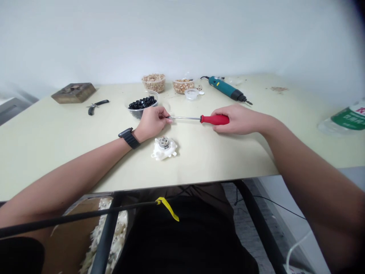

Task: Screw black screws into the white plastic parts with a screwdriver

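My right hand (pixel 236 119) is wrapped round the red handle of a screwdriver (pixel 215 120), whose metal shaft points left. At the shaft's tip, the fingers of my left hand (pixel 154 121) pinch a small dark piece, too small to make out. Just behind my left hand stands a clear bowl of black parts (pixel 143 102). Nearer the table's front edge, a white plastic part with a round metal motor (pixel 164 147) lies on the table, touched by neither hand.
Along the back are a wooden block (pixel 74 93), pliers (pixel 97 106), two tubs of small pieces (pixel 154 82) (pixel 183 86), a small clear cup (pixel 191 94) and a green power tool (pixel 226 89). A bottle (pixel 348 118) lies at the right. A yellow tie (pixel 169 208) hangs below the table edge.
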### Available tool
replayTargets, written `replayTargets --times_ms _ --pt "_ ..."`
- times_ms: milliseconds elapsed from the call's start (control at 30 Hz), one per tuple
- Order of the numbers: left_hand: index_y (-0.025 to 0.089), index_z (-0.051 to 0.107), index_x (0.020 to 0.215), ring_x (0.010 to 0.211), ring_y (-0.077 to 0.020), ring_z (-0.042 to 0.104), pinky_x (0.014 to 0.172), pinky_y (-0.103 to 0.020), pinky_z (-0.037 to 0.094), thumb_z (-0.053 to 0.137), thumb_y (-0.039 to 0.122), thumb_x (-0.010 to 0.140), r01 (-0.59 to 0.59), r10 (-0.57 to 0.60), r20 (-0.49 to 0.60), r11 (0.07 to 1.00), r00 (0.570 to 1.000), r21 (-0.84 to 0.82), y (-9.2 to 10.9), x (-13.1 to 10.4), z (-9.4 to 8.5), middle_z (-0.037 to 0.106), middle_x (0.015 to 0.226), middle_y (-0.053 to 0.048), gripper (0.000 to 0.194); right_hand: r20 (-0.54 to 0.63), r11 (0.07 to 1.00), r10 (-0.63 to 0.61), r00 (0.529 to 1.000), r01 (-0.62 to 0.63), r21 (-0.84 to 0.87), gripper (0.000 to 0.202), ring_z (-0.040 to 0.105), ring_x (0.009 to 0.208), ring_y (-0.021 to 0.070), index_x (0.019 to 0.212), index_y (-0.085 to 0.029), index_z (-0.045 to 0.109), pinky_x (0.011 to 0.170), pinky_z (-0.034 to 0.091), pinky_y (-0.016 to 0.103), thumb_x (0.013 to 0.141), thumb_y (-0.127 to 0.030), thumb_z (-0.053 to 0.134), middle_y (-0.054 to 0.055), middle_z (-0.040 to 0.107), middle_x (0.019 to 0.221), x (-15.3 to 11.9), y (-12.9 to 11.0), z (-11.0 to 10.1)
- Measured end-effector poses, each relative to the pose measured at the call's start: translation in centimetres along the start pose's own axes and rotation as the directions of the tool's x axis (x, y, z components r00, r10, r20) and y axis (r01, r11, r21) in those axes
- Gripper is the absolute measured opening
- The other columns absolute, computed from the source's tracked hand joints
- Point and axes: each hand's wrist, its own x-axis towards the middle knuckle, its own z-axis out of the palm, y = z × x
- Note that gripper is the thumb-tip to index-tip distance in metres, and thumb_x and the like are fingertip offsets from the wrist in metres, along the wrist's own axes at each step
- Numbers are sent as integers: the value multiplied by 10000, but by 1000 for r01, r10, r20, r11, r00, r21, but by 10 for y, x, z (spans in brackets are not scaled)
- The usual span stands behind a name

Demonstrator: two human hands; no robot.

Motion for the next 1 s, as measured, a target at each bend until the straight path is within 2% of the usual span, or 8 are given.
replayTargets --times_ms 67,200,400,533,633,833,1000 --pt "210 710 766 730 -214 667 652 -310 475 845 288 831 -9 9 2 1000 1000 2 0 0 0 767 731 -45 168 6 1000 -18 1000 18 21 287 697 874 319 1004 -305 761 745 464 435 845 -526 852 55 771 975 0 3 -1" --pt "213 713 772 768 -221 685 656 -308 474 821 282 833 -33 33 6 999 999 -7 -1 -1 1 771 745 -53 142 -64 999 -14 998 16 32 455 713 915 330 1192 -340 821 777 480 426 808 -562 920 55 787 1035 1 6 -2" --pt "222 715 774 751 -223 684 647 -313 470 824 303 823 -19 19 3 1000 1000 -11 -3 1 1 766 725 -47 144 -8 999 -8 1000 8 51 310 694 869 313 1025 -326 845 745 480 433 864 -591 851 49 782 967 0 4 -5" --pt "219 720 768 741 -224 692 659 -315 488 818 282 818 -20 20 4 1000 1000 -6 -3 2 2 767 720 -46 126 -54 996 -22 998 27 82 397 700 880 307 1133 -336 855 769 498 429 815 -568 899 48 802 1018 -1 4 -5" --pt "217 728 775 785 -235 713 667 -311 498 813 283 818 -32 32 1 999 999 -3 -3 1 1 779 747 -53 115 -80 997 -8 997 13 70 407 709 891 313 1123 -319 855 767 505 428 799 -561 906 60 814 1033 0 3 -5" --pt "221 713 771 763 -225 683 663 -309 480 816 304 818 -21 21 -11 1000 1000 1 -2 1 -1 760 734 -43 141 5 996 11 1000 -11 87 318 720 887 321 1065 -334 870 769 499 440 840 -558 852 48 801 992 -2 -1 -6" --pt "221 704 773 717 -217 688 654 -311 486 834 295 804 11 -11 -5 1000 1000 -27 1 2 0 747 701 -30 152 13 990 25 1000 -26 138 378 698 823 297 1096 -331 825 732 490 427 810 -567 898 41 786 959 -2 -2 -5"
